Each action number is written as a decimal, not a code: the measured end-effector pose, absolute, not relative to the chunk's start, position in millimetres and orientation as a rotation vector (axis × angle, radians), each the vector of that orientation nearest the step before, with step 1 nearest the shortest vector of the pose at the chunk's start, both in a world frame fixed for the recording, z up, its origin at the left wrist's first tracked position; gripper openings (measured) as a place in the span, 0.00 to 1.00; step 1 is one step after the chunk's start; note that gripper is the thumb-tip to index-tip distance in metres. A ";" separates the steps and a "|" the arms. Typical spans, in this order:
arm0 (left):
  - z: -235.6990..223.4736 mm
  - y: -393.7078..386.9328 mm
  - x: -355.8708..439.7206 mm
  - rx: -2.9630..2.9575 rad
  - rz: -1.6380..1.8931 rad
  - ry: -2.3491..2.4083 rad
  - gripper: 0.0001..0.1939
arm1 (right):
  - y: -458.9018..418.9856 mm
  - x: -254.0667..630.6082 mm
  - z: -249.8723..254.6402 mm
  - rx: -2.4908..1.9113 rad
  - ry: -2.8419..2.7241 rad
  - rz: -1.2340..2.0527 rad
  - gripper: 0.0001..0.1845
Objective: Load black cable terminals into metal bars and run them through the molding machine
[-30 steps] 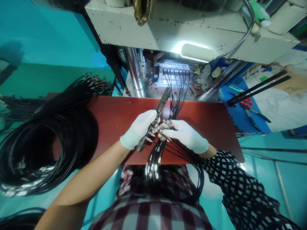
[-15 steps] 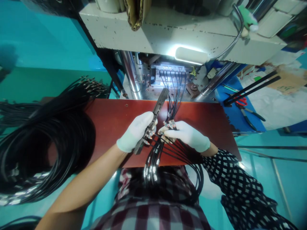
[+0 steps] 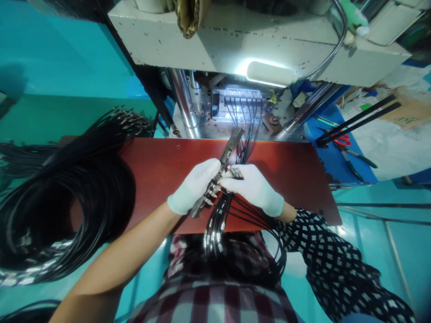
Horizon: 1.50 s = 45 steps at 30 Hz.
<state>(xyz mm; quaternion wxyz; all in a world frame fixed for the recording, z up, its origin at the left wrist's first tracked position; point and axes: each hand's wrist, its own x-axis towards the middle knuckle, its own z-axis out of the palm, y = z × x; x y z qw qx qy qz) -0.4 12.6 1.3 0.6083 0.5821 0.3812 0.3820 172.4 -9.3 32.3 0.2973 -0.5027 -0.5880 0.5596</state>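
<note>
My left hand [image 3: 197,184], in a white glove, is closed around a long dark metal bar [image 3: 232,144] with slots along it, held at a slant above the board. Several cable connectors [image 3: 211,194] sit along the bar's lower half. My right hand [image 3: 254,186], gloved too, pinches black cables with metal ends [image 3: 235,172] close against the bar's side. Its fingertips hide the exact contact. From it the black cables [image 3: 256,215] run down over the board's front edge to my lap. A second cable bundle with silvery ends [image 3: 213,240] hangs between my hands.
Behind the brown board [image 3: 155,166], a lit metal fixture [image 3: 239,105] holds a row of cables under the press head [image 3: 208,49]. Coiled black cables [image 3: 111,202] lie at left. Pliers [image 3: 352,163] rest on a blue surface at right, near two black rods [image 3: 363,121].
My right hand has moved left with its cable ends, up against the bar. The bar in my left hand has shifted slightly right.
</note>
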 end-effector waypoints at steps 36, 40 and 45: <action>2.4 11.6 -5.6 1.324 0.759 0.875 0.20 | -6.7 206.6 26.1 -1.216 -1.420 1.668 0.11; 2.3 12.2 -4.3 1.326 0.760 0.872 0.20 | -5.3 204.4 29.5 -1.245 -1.539 1.675 0.11; 1.6 12.3 -2.6 1.332 0.754 0.870 0.20 | -7.8 189.9 38.5 -1.338 -1.482 1.451 0.09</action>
